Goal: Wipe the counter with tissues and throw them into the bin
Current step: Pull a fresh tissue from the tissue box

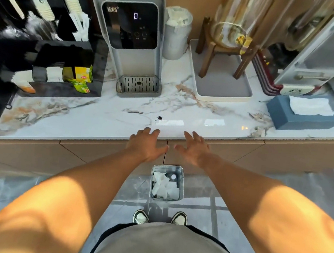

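Both hands, left [149, 143] and right [196, 150], hover spread and empty at the surface [99, 115] edge. The tissues [310, 106] lie far right, nearer the right hand; the spot [159, 117] sits just ahead, the bin [179, 171] below.

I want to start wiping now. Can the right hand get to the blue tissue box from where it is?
Probably yes. The right hand is open and empty at the counter edge, and only bare marble counter lies between it and the tissue box, whose tissue sticks up uncovered.
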Demonstrator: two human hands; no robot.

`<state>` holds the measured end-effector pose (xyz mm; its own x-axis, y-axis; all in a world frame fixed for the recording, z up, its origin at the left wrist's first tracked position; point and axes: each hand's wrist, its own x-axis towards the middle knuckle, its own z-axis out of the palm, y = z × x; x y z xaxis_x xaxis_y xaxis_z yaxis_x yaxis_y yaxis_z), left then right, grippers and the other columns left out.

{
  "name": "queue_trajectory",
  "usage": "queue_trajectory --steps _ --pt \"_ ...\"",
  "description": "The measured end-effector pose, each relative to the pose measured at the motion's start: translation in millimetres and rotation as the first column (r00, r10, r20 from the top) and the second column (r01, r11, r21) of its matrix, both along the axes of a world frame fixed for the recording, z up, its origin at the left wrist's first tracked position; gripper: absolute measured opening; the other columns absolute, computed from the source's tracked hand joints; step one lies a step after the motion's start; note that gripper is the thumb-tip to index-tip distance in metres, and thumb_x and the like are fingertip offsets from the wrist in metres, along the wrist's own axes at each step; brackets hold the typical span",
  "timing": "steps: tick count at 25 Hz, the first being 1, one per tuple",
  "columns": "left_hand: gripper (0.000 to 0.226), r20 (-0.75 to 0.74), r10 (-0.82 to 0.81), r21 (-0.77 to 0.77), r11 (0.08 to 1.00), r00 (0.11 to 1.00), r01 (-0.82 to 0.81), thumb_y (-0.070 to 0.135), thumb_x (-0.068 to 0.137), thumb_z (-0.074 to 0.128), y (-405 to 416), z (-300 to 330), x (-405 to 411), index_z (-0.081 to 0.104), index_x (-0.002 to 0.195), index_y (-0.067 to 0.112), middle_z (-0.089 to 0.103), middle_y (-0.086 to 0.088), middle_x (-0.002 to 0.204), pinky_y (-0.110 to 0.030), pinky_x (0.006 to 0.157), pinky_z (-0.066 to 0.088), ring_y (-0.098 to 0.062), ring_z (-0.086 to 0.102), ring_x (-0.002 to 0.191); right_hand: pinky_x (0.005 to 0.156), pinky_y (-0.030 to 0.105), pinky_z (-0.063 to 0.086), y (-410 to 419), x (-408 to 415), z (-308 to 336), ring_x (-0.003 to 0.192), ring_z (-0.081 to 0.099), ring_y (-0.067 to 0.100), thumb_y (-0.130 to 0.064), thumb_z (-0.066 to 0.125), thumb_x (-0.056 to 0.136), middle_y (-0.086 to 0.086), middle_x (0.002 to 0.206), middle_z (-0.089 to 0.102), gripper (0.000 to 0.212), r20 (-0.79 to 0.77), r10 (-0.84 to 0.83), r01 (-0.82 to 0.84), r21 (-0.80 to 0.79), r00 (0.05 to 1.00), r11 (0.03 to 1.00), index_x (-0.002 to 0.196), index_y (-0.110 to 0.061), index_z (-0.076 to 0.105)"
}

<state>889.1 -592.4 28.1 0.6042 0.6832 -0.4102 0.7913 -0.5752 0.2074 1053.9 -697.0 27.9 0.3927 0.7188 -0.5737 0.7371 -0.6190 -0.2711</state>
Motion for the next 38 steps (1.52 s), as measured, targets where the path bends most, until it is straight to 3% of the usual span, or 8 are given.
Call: queue_trajectory --steps 10,20,28,32,38 --pt "0.082 0.105 -0.225 0.043 0.974 0.969 0.221 0.074 0.086 0.042 10 45 85 0.029 0.152 0.027 0.034 -0.006 0.157 -0.048 0.109 0.038 -0.031 0.037 0.140 0.121 0.055 0.005 -28 73 32 0.151 0.002 0.032 -0.068 0.032 0.093 0.006 0.165 0.000 0.078 0.137 -0.233 0.220 0.102 0.963 0.970 0.155 -0.029 0.007" --pt "0.074 0.121 -0.444 0.154 0.892 0.888 0.425 0.072 0.090 0.038 -13 69 229 0.033 0.150 0.029 0.039 -0.006 0.156 -0.049 0.110 0.040 -0.033 0.041 0.140 0.120 0.055 0.013 -84 198 41 0.149 0.010 0.036 -0.067 0.034 0.093 0.009 0.164 0.009 0.074 0.244 -0.366 0.325 0.192 0.898 0.926 0.153 -0.027 0.016" --pt "0.059 0.135 -0.498 0.157 0.865 0.857 0.477 0.053 0.099 0.041 -44 64 380 0.037 0.149 0.022 0.048 -0.013 0.146 -0.048 0.106 0.043 -0.034 0.047 0.131 0.115 0.048 0.028 -108 348 43 0.141 0.026 0.033 -0.045 0.046 0.097 0.009 0.156 0.026 0.057 0.205 -0.442 0.331 0.415 0.873 0.847 0.147 -0.021 0.032" --pt "0.052 0.161 -0.535 0.129 0.844 0.829 0.520 0.046 0.099 0.047 -67 53 447 0.045 0.144 0.021 0.048 -0.011 0.143 -0.045 0.106 0.043 -0.034 0.046 0.130 0.110 0.050 0.035 -123 420 33 0.135 0.032 0.034 -0.032 0.042 0.102 0.011 0.149 0.036 0.045 0.256 -0.454 0.324 0.421 0.853 0.847 0.144 -0.017 0.039" --pt "0.040 0.167 -0.564 0.153 0.825 0.809 0.543 0.035 0.098 0.050 -86 33 520 0.063 0.130 0.014 0.056 -0.011 0.136 -0.044 0.104 0.045 -0.033 0.050 0.123 0.112 0.050 0.031 -134 497 4 0.135 0.032 0.032 -0.025 0.043 0.101 0.008 0.148 0.038 0.040 0.282 -0.465 0.348 0.380 0.839 0.857 0.142 -0.025 0.043"
